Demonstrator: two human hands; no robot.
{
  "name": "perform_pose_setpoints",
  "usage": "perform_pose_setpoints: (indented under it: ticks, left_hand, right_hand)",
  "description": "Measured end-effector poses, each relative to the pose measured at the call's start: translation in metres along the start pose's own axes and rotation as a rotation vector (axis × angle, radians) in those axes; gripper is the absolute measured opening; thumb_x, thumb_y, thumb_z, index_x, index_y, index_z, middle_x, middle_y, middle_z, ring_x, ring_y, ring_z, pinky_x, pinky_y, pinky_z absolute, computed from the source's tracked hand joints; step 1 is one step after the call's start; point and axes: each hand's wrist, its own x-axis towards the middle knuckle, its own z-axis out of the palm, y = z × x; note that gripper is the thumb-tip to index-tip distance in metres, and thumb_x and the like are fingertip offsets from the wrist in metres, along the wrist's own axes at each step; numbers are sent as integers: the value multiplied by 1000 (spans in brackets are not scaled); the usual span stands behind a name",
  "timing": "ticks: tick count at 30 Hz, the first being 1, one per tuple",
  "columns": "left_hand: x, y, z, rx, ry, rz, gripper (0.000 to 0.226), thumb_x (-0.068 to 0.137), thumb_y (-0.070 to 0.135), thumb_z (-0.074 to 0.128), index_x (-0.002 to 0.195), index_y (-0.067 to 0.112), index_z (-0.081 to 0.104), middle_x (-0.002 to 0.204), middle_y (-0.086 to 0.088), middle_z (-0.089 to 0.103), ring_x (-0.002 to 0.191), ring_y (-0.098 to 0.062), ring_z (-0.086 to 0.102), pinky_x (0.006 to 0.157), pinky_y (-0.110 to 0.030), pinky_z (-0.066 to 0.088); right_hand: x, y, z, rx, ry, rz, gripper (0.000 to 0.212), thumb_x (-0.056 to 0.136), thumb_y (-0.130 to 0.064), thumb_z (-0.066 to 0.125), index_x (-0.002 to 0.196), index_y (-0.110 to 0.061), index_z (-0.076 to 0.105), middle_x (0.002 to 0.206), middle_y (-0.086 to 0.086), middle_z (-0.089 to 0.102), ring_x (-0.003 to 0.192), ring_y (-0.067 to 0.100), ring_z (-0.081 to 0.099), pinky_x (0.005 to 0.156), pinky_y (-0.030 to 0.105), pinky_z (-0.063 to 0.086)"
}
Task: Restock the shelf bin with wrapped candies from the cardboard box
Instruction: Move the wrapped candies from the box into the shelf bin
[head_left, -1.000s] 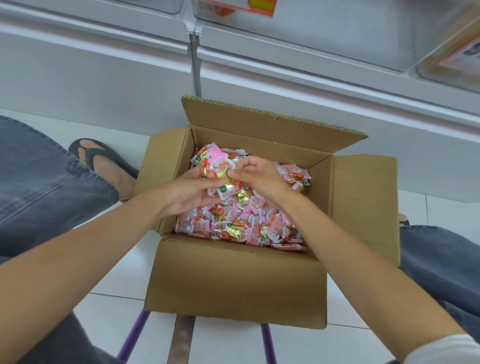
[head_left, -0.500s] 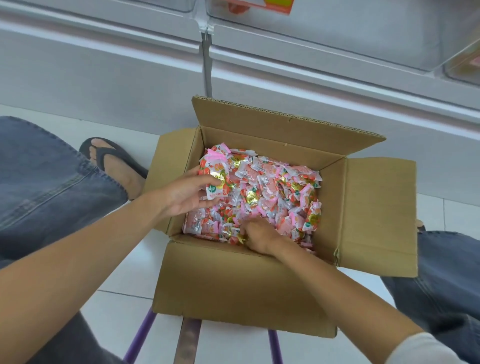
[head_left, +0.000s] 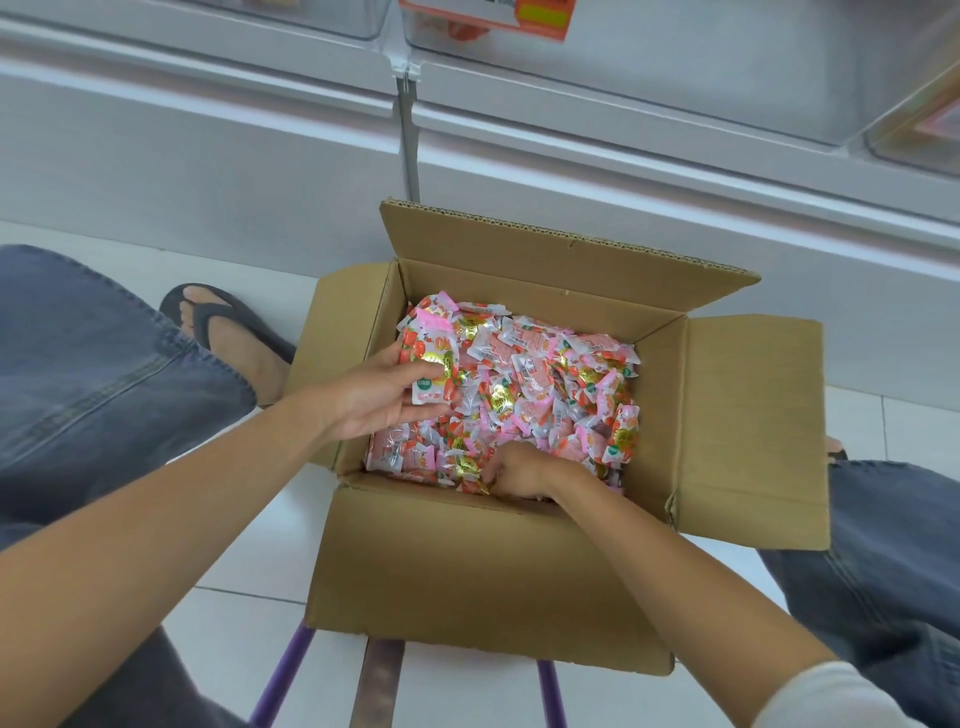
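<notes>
Cardboard box, nearest: flaps open, heaped with candies.
Right hand: fingers sunk in the near heap; grip cannot be told.
Left hand: grip clamped on a bunch of candies.
Step, likely: gathering handfuls. Next: lift them to the shelf bin above.
Wrapper print and orange label: unreadable.

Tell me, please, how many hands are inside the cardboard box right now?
2. The left hand holds a bunch of candies at the box's left side; the right hand digs into them by the near wall, its fingers hidden.
</notes>
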Motion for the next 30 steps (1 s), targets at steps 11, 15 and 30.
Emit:
perform_pose_setpoints:
  ticks: [11, 15, 30]
  left_hand:
    - [11, -11, -6, 43, 2, -27, 55, 91, 5, 64, 140, 22, 45, 136, -4, 58, 116, -21, 63, 82, -34, 59]
    - [14, -11, -8, 50, 16, -34, 46, 90, 9, 65, 132, 22, 51, 131, -5, 62, 110, -19, 68, 88, -37, 58]
    - [-5, 14, 17, 237, 28, 172, 75, 79, 56, 58, 148, 34, 36, 144, 5, 50, 118, -23, 61, 84, -23, 56]
  right_hand:
    - [-9, 15, -10, 278, -163, -33, 41, 92, -26, 67, 125, -3, 62, 142, 4, 53, 134, 19, 44, 114, 33, 31]
    - [-10, 18, -7, 373, -178, -8, 23, 90, -24, 70, 112, -17, 66, 133, 4, 55, 116, 17, 52, 98, 30, 40]
    - [-102, -60, -121, 735, 496, -497, 25, 83, 3, 71, 101, -14, 69, 90, 3, 74, 81, 13, 68, 82, 32, 56]
